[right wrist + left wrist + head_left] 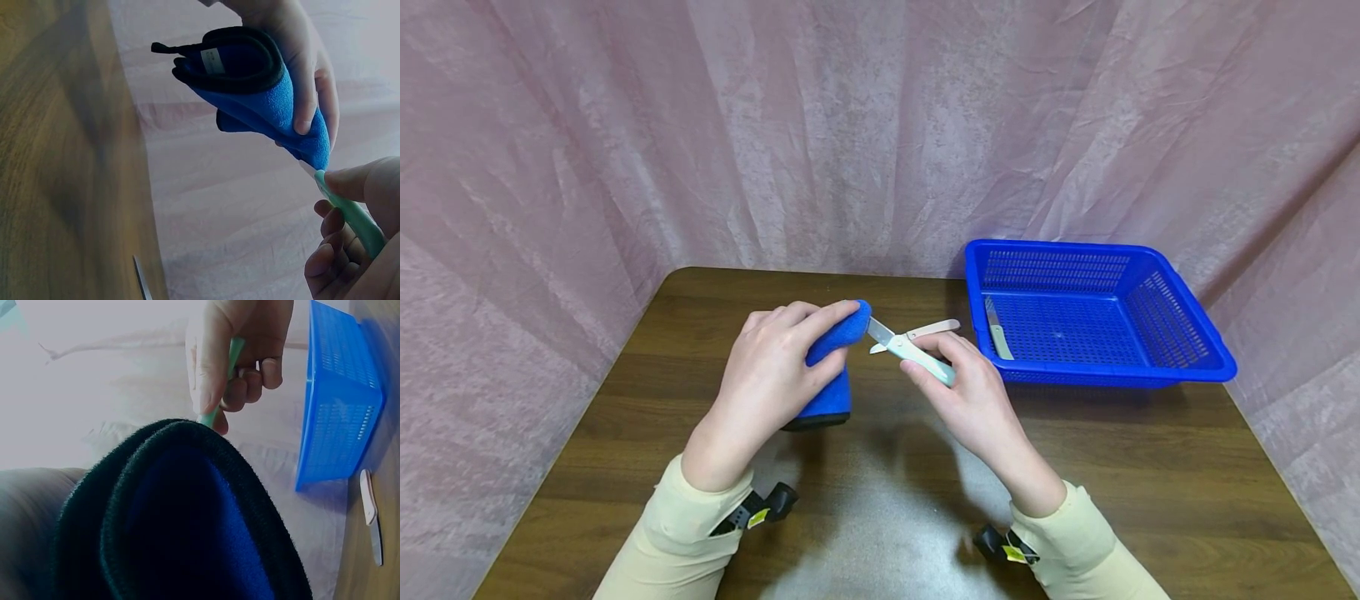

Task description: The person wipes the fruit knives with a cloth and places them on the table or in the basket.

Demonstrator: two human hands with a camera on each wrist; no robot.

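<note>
In the head view, the left hand (775, 358) grips a folded blue microfiber cloth (831, 392) with black edging, held above the left part of the wood-grain table (647, 400). To its right, the right hand (966, 392) holds a mint-handled knife (927, 362), thumb and fingers clamped on the handle; the blade points left and far, its tip hidden at the cloth. Just beyond lies a pink-handled knife (934, 328), handle to the right. Farther right stands a blue plastic basket (1075, 325) with slotted walls; inside, along its left wall, rests a pale-green-handled knife (998, 337). A pink curtain (820, 150) hangs at the far side.

In the left wrist view, the cloth's black-edged folds fill the foreground, hiding the blade of the mint-handled knife. The pink-handled knife lies on the tabletop near the basket.

In the right wrist view, the cloth curls into a loop, showing a white tag (212, 60) inside. Its lower end meets the mint-handled knife, whose blade shows only briefly between handle and cloth.
</note>
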